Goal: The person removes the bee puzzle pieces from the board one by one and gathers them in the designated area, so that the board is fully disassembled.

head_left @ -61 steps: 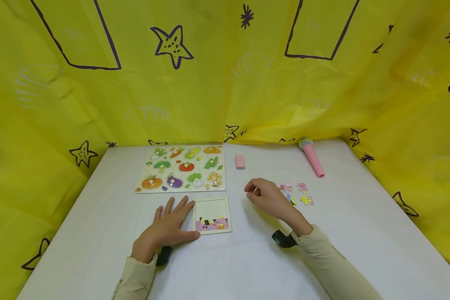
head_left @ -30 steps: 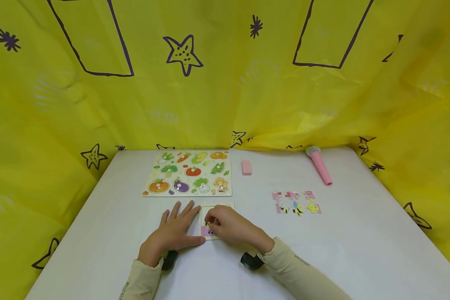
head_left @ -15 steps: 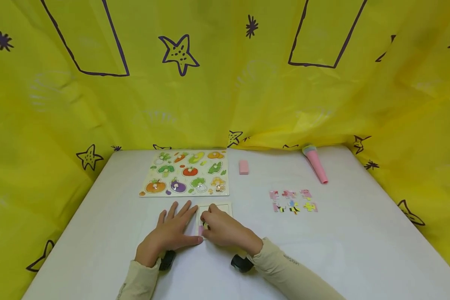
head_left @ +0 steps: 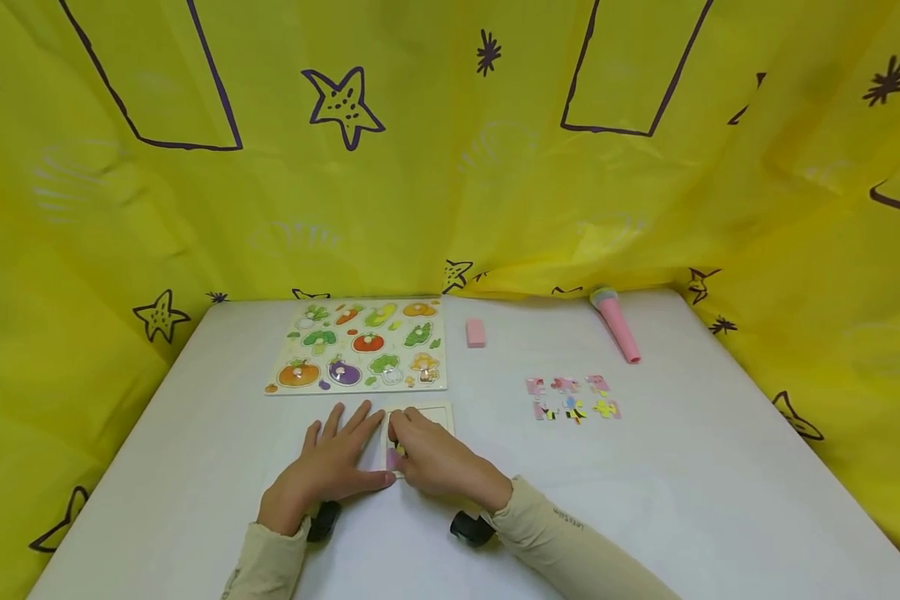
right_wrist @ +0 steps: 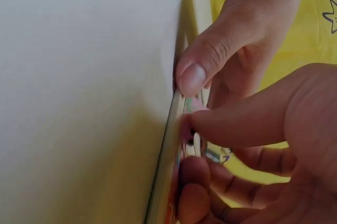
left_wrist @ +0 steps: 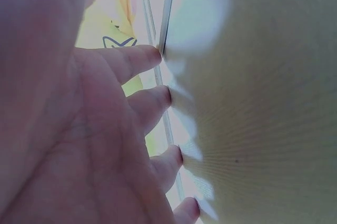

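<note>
A small puzzle frame [head_left: 450, 417] lies flat on the table, with pink and yellow picture parts at its near left. My left hand [head_left: 332, 464] is spread at the frame's left side, its thumb on the near left corner. Over the frame, my right hand [head_left: 437, 455] bends its fingers down at the left part. In the right wrist view, its thumb and fingers pinch a small jigsaw piece [right_wrist: 197, 144], mostly hidden by the fingertips. Several loose jigsaw pieces [head_left: 574, 408] lie in two rows to the right.
Behind the frame lies a vegetable peg puzzle board [head_left: 368, 342]. A pink block [head_left: 476, 332] stands right of it, and a pink toy microphone [head_left: 618, 327] lies at the back right. A yellow curtain [head_left: 420, 200] bounds the white table [head_left: 682, 492].
My right hand has moved left from beside the loose pieces onto the frame, then slightly farther left within it. The left hand has stayed at the frame. The head view has shifted slightly.
</note>
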Available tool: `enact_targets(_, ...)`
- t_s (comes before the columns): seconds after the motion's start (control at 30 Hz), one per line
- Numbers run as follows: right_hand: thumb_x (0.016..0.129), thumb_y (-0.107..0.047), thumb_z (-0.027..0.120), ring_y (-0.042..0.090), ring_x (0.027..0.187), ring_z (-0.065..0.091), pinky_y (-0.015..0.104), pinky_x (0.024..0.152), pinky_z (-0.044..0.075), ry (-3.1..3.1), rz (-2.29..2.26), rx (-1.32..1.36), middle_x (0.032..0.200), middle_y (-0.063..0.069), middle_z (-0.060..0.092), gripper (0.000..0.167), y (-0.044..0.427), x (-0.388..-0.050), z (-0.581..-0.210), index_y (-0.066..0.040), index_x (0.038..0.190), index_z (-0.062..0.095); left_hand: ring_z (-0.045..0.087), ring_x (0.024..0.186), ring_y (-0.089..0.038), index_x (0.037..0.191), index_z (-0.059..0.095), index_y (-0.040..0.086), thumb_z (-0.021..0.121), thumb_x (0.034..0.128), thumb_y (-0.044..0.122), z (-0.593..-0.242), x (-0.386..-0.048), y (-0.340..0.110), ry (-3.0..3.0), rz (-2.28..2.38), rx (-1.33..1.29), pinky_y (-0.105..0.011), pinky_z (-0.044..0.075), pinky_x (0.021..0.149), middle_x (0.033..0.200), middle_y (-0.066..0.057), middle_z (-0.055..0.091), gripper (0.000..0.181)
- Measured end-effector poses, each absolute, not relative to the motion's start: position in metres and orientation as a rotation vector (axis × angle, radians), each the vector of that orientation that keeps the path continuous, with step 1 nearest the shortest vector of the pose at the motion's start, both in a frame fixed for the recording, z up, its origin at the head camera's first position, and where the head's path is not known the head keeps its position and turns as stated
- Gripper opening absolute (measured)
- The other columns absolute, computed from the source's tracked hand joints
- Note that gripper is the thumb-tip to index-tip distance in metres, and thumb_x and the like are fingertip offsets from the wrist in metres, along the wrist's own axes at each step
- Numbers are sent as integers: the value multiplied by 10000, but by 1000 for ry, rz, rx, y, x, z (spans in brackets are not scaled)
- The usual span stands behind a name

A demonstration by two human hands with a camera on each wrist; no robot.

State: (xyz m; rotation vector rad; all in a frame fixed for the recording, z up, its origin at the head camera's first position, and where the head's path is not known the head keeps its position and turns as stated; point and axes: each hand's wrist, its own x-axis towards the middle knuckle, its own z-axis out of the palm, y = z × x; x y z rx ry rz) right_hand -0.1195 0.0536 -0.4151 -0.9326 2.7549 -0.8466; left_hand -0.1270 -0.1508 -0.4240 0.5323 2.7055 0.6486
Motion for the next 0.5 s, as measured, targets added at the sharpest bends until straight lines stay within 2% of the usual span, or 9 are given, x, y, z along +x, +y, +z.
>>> enact_targets(0.13,966,75,697,117,817,483,218,722,444,2734,-936,-986,921,-15,513,225,54,-119,-420,-83,1013,544,30,1581,-569,1651,408,90,855,873,505,-425,-126,-151,2701,648,531,-772,-3,1198,1754,-191,223,988)
enact_targets(0.3,982,104,652,93,775,490,202,683,433,2677,-1077,-1006,838,-48,518,197,56,-118,-425,-73,1011,570,23,1578,-576,1656,398,87,851,875,510,-425,-125,-152,2688,652,540,-780,-6,1192,1753,-199,219,997)
enact_targets(0.5,996,83,636,96,809,534,224,734,480,2664,-1193,-930,877,-37,580,161,70,-116,-416,-64,1054,603,27,1574,-585,1660,387,86,843,881,516,-422,-126,-150,2693,636,548,-788,0,1189,1752,-207,216,1001)
